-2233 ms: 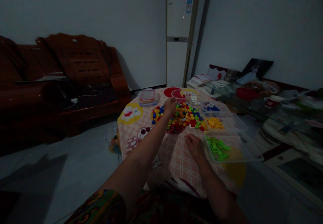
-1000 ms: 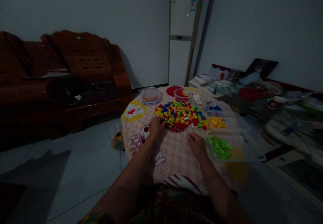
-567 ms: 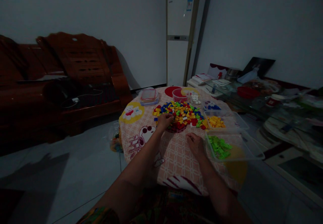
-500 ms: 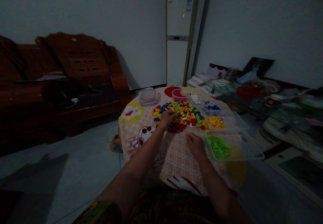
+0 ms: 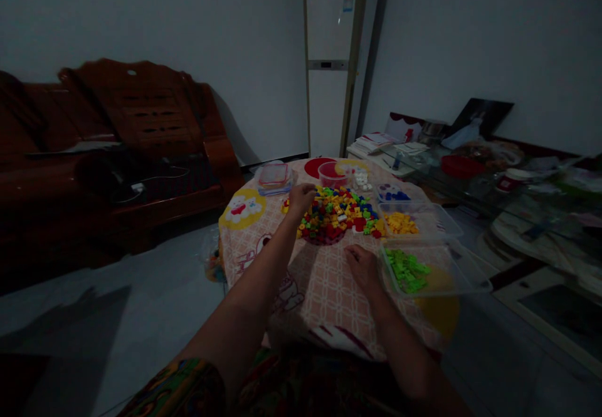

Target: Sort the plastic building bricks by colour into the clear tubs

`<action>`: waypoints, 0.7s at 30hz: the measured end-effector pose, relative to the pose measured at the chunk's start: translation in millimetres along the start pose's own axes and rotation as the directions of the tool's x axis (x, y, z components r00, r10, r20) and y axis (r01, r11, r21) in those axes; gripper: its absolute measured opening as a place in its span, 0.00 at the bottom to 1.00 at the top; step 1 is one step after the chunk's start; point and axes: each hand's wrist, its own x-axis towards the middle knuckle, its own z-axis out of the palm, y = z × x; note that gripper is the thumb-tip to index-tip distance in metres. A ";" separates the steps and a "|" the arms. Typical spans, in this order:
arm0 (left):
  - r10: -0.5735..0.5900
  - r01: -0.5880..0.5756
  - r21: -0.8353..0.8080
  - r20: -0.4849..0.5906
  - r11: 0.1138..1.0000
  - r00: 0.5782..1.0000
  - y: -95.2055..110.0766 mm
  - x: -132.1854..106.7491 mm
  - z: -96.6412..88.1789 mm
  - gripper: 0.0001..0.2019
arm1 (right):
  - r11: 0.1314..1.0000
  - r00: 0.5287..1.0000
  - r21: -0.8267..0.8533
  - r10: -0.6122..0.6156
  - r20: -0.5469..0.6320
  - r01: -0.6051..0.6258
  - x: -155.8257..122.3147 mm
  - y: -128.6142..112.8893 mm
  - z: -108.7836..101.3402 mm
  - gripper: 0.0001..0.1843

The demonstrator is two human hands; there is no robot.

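A mixed pile of toy building bricks [image 5: 343, 211] in yellow, red, blue and green lies on the round table. Over the pile's far left part is my left hand [image 5: 302, 199], its fingers bent together and pointing right; whatever they pinch is too small to see. My right hand [image 5: 363, 266] rests on the tablecloth [image 5: 324, 285] in front of the pile, fingers curled in, their contents hidden. Just right of it stands a clear tray with green bricks [image 5: 407, 271]. Behind that are yellow bricks [image 5: 401, 223] in another clear tray, and blue bricks [image 5: 399, 196] in a third.
White bricks [image 5: 362, 182] sit at the back beside a round clear tub [image 5: 333, 174]. Stacked lidded boxes [image 5: 274, 179] stand at the table's back left. A wooden bench [image 5: 150, 116] is to the left; a cluttered glass table [image 5: 451, 182] is to the right.
My left hand has moved away from me and slightly left, from the pile's near part to its far left part. My right hand has stayed almost still.
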 end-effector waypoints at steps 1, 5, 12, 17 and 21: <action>0.004 -0.005 0.055 0.025 0.998 1.000 -7.0 -9.4 -7.1 0.16 | 1.000 1.000 0.005 0.001 0.001 -0.001 0.1 -0.6 -0.4 0.18; 0.037 -0.062 0.321 0.084 0.945 0.996 -23.9 -43.6 -27.6 0.13 | 1.000 1.000 -0.009 0.019 -0.001 -0.019 0.0 -1.6 -2.3 0.17; -0.035 -0.154 0.654 0.267 0.740 0.963 -35.6 -89.7 -26.6 0.10 | 0.999 1.000 -0.027 0.018 0.007 -0.018 -0.1 1.6 -1.8 0.18; -0.016 -0.212 0.698 0.305 0.684 0.952 -38.2 -94.8 -22.5 0.11 | 0.999 1.000 -0.044 0.010 0.002 -0.010 -0.3 3.0 -1.5 0.17; -0.034 -0.158 0.667 0.265 0.728 0.964 -37.6 -93.4 -20.0 0.09 | 0.998 1.000 -0.059 -0.016 0.006 0.016 -0.6 3.4 -1.6 0.17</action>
